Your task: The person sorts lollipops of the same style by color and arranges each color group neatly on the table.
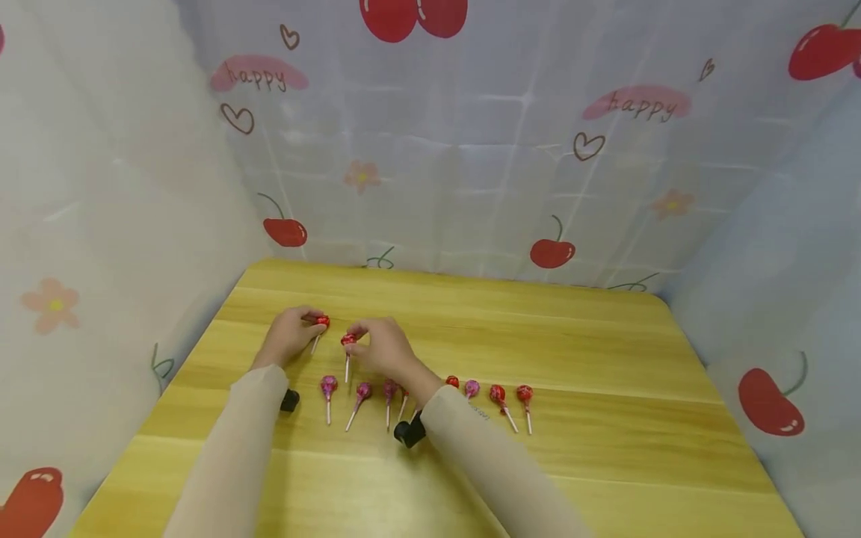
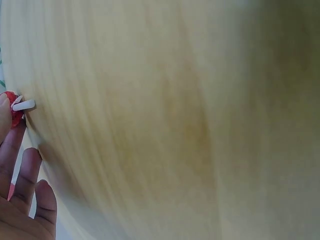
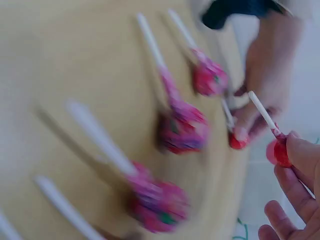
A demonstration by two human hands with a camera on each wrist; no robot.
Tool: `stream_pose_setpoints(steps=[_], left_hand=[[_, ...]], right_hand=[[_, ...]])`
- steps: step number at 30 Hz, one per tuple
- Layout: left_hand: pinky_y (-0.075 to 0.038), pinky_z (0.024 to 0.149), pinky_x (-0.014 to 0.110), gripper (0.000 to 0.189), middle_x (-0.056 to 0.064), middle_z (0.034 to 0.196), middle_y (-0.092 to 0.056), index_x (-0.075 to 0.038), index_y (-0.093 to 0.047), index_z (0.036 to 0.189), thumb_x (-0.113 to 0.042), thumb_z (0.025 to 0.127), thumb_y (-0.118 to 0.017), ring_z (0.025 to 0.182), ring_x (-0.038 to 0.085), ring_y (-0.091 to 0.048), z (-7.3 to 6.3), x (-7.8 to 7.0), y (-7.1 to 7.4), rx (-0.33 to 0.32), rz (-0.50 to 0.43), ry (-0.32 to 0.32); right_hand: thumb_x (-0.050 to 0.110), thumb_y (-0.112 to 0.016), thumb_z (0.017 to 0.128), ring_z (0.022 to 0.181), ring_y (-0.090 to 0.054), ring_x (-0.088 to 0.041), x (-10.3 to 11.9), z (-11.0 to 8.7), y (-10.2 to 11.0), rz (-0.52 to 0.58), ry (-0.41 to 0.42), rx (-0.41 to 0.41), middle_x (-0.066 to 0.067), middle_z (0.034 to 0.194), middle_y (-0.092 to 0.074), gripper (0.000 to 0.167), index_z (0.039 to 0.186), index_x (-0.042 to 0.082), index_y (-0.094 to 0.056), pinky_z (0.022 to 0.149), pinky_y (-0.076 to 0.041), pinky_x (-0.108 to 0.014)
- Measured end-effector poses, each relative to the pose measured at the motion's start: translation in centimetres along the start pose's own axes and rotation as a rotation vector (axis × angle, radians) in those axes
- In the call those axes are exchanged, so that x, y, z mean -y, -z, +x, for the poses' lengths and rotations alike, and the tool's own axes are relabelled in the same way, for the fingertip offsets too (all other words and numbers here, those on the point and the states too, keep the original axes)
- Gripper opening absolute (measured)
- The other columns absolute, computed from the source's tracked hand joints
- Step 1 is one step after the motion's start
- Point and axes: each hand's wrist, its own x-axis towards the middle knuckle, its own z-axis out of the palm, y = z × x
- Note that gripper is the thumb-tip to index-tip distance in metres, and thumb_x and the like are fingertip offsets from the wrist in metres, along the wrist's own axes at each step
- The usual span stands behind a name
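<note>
My left hand [image 1: 288,335] pinches a red-wrapped lollipop [image 1: 323,321] by its candy head, its white stick slanting down toward me. In the left wrist view that lollipop [image 2: 17,116] sits between thumb and forefinger, the other fingers loosely spread. A little to the right, my right hand [image 1: 386,348] holds another red lollipop [image 1: 347,340] by the head between thumb and fingers, stick downward. The right wrist view shows this second lollipop [image 3: 282,152] close up, held above the table. Nearest to the hands on the tabletop are pink-purple lollipops [image 1: 328,385].
A row of several lollipops, pink and red [image 1: 525,393], lies across the wooden table [image 1: 605,359], sticks toward me. My right forearm hides part of the row. White cherry-print curtains [image 1: 430,187] enclose the table's back and sides.
</note>
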Motion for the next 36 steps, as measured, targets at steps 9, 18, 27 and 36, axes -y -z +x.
stream_pose_setpoints(steps=[9,18,27,36], left_hand=[[-0.047,0.101,0.051,0.032,0.017,0.124,-0.067,-0.005,-0.067,0.122,-0.024,0.096,-0.067,0.115,0.035,-0.062,0.5,0.2,0.0,-0.013,0.010,0.008],[-0.046,0.102,0.050,0.032,0.016,0.123,-0.068,-0.007,-0.067,0.122,-0.025,0.095,-0.069,0.114,0.033,-0.062,0.6,0.3,-0.1,-0.014,-0.005,0.015],[-0.045,0.103,0.050,0.031,0.016,0.120,-0.068,-0.007,-0.067,0.122,-0.023,0.095,-0.069,0.112,0.033,-0.062,0.4,0.1,0.3,-0.017,-0.033,0.036],[-0.043,0.104,0.050,0.033,0.016,0.120,-0.068,-0.007,-0.067,0.123,-0.022,0.094,-0.070,0.113,0.033,-0.060,0.5,0.4,0.2,-0.021,-0.032,0.034]], right_hand=[[0.029,-0.070,0.093,0.123,-0.056,-0.023,-1.0,3.9,1.5,0.132,-0.092,-0.099,0.000,0.115,-0.070,0.029,0.120,0.017,-0.070,0.105,-0.046,-0.042],[0.026,-0.071,0.093,0.116,-0.061,-0.024,-2.7,4.8,0.5,0.165,-0.165,-0.086,-0.003,0.111,-0.071,0.025,0.114,0.013,-0.072,0.104,-0.047,-0.041],[0.028,-0.072,0.092,0.107,-0.064,-0.023,-3.4,5.2,-0.5,0.119,-0.201,-0.038,-0.001,0.106,-0.073,0.026,0.114,0.014,-0.073,0.098,-0.048,-0.040],[0.033,-0.075,0.089,0.102,-0.063,-0.019,-3.8,5.1,-1.7,-0.024,-0.193,-0.069,0.003,0.103,-0.075,0.025,0.109,0.018,-0.076,0.098,-0.045,-0.037]])
